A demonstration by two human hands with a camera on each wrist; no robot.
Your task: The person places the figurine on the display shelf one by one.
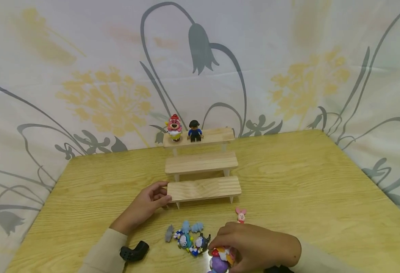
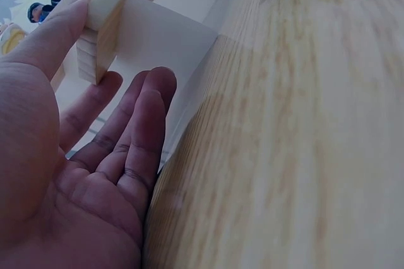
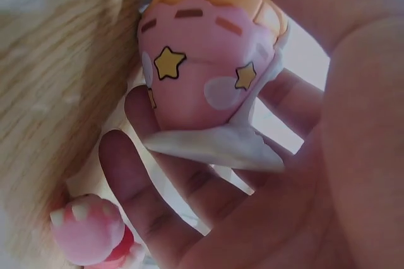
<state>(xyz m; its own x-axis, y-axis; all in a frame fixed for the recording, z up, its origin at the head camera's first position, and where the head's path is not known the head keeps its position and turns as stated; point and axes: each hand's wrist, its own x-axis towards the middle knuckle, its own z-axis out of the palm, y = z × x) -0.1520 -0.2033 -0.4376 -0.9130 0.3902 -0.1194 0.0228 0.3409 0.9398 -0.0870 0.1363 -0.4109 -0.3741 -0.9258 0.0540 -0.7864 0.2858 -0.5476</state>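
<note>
The right hand is holding a pink toy. Small toys are resting to its left, and a piglet is showing just beyond it. Farther, the left hand is pinching the stand at its lowest step; beyond this hand, two figures are occupying the top step.

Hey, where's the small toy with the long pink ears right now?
In the head view, the pink-eared toy is on the table, just beyond the right hand and on the near side of the lowest shelf's right end.
</note>
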